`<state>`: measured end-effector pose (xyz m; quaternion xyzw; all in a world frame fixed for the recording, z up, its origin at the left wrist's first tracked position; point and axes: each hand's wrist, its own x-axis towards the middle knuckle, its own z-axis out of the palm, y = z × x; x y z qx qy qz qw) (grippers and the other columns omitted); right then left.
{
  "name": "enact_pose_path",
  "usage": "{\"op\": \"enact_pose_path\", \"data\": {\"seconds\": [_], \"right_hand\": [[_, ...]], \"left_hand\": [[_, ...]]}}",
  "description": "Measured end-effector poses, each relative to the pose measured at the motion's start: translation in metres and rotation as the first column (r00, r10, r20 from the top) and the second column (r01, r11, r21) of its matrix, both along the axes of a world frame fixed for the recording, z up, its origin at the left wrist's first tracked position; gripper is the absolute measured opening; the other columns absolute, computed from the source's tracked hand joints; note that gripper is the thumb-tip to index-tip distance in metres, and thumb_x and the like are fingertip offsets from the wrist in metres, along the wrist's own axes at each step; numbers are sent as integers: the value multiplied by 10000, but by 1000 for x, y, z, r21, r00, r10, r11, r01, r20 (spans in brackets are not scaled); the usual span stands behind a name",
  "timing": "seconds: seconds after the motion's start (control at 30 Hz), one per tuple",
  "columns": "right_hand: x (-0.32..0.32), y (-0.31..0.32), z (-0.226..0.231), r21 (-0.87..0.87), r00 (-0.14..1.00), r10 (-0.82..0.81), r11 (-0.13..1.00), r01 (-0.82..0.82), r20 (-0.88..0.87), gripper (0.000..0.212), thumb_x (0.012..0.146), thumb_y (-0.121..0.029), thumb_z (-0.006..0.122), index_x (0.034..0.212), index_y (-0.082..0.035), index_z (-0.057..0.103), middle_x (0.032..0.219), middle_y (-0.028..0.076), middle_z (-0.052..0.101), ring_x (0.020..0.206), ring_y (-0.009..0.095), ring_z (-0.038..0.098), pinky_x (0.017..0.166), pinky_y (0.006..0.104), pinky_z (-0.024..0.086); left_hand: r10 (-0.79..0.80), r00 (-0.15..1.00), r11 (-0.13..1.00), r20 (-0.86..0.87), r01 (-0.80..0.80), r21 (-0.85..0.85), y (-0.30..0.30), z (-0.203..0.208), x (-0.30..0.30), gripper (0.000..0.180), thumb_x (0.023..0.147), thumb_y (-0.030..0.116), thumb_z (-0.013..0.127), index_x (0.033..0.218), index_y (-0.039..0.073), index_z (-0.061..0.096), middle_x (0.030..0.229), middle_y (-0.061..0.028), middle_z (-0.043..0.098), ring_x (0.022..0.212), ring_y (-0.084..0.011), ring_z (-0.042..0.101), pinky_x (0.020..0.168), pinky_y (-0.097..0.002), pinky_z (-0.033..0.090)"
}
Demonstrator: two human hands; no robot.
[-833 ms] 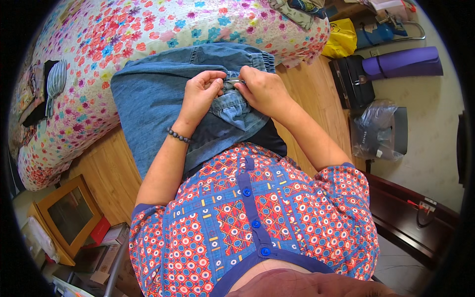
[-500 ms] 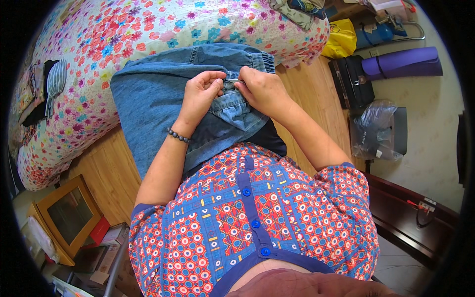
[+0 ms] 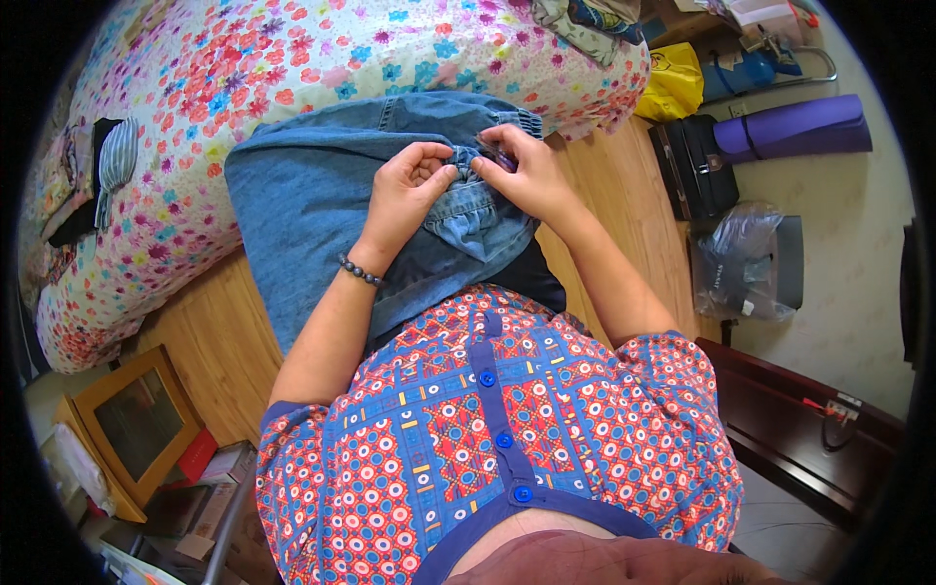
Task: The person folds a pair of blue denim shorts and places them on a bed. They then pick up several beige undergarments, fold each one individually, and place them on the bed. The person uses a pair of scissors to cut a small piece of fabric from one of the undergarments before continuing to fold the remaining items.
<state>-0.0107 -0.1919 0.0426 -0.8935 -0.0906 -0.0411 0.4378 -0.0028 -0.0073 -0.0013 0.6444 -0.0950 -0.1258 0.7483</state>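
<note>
A blue denim garment [image 3: 302,195] with a gathered elastic waistband lies across my lap, its far side against the bed. My left hand [image 3: 408,195] is closed, thumb and curled fingertips pinching at the waistband's edge. A bracelet of dark beads [image 3: 360,270] circles that wrist. Just to the right, my right hand [image 3: 531,180] bends over the same waistband, its thumb near the left fingertips and its forefinger arched above. Something small and dark shows under the right fingers, too little to name. The bunched denim between the hands partly hides what the fingertips grip.
Beyond my lap stands a bed with a floral cover [image 3: 292,58], folded clothes [image 3: 117,161] on its left. Along the right wall are a yellow bag [image 3: 673,80], a black case [image 3: 694,166], a rolled purple mat [image 3: 795,127] and a plastic-wrapped grey item [image 3: 746,263]. A wooden-framed cabinet [image 3: 141,419] stands lower left.
A thin whitish piece seen between my fingertips no longer shows. My right hand has tilted, its forefinger rising and its fingers parting slightly. My left hand has shifted a little right.
</note>
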Motion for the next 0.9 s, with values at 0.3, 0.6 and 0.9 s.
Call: {"op": "enact_pose_path", "data": {"seconds": [0.3, 0.6, 0.9], "right_hand": [[2, 14, 6, 511, 829, 90, 822, 251, -551, 151, 767, -95, 687, 895, -51, 618, 640, -48, 502, 512, 23, 402, 430, 183, 280], [3, 10, -7, 643, 748, 166, 648, 409, -643, 131, 791, -72, 667, 894, -74, 587, 604, -66, 459, 415, 18, 325, 374, 191, 218], [2, 7, -9, 612, 779, 119, 695, 377, -615, 152, 802, -116, 666, 918, -89, 571, 648, -80, 449, 439, 5, 311, 387, 170, 224]], "left_hand": [[71, 947, 968, 314, -142, 209, -6, 6, 6, 84, 831, 33, 627, 912, 15, 609, 717, 36, 558, 659, -34, 507, 574, -187, 418], [252, 948, 837, -195, -315, -448, 66, 28, 21, 162, 916, 183, 553, 899, 22, 555, 767, -21, 554, 655, -86, 498, 570, -197, 411], [774, 609, 520, -172, -767, -377, 330, 4, 55, 139, 922, 141, 530, 863, 15, 538, 772, -51, 550, 674, -136, 529, 546, -224, 426]]}}
